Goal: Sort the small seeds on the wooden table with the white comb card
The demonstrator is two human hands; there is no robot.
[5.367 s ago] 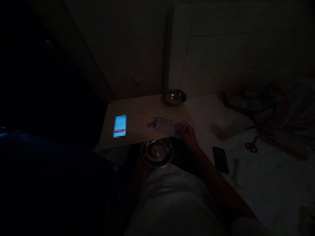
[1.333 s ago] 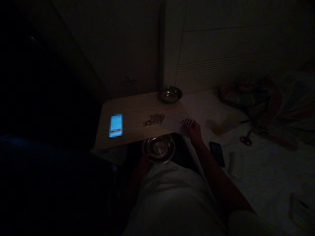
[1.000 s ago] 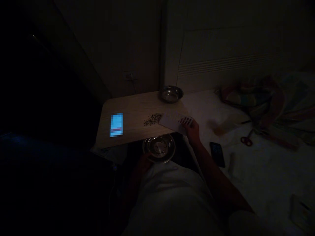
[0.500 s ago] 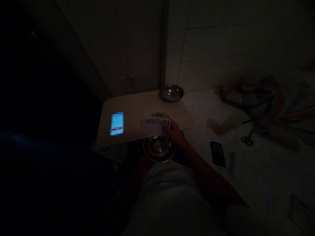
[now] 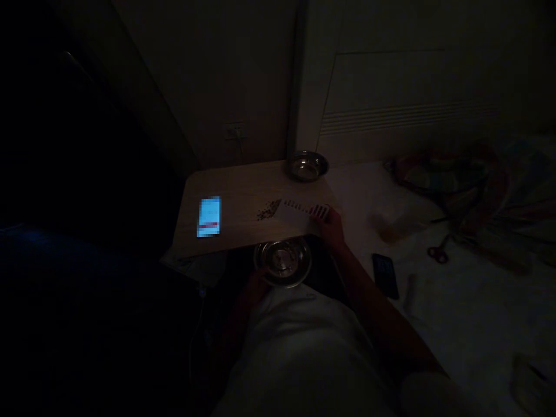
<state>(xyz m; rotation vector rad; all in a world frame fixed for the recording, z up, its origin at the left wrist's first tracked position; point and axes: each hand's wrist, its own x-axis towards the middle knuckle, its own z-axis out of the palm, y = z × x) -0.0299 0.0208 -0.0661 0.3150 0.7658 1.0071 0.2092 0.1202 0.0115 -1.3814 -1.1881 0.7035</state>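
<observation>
In the dim light my right hand [image 5: 332, 227] is closed around one end of a white slotted plastic piece [image 5: 299, 214], held low over the small wooden table [image 5: 234, 223]. At its left end, small dark bits [image 5: 269, 209], perhaps seeds or grains, lie scattered on the tabletop. My left hand [image 5: 258, 282] grips the near left rim of a round metal bowl [image 5: 306, 263] just below the table's front edge. A few dark bits show inside that bowl. My left fingers are partly lost in shadow.
A lit phone [image 5: 209, 217] lies at the table's left. Another metal bowl [image 5: 308, 168] stands at the back right corner. On the white bedding to the right are a dark phone [image 5: 385, 275], red-handled scissors [image 5: 438, 253] and patterned cloth [image 5: 452, 168].
My right hand has moved right with the slotted piece, which now slants differently. The dark bits have shifted left and nearer and are more exposed. The left hand stays at the bowl.
</observation>
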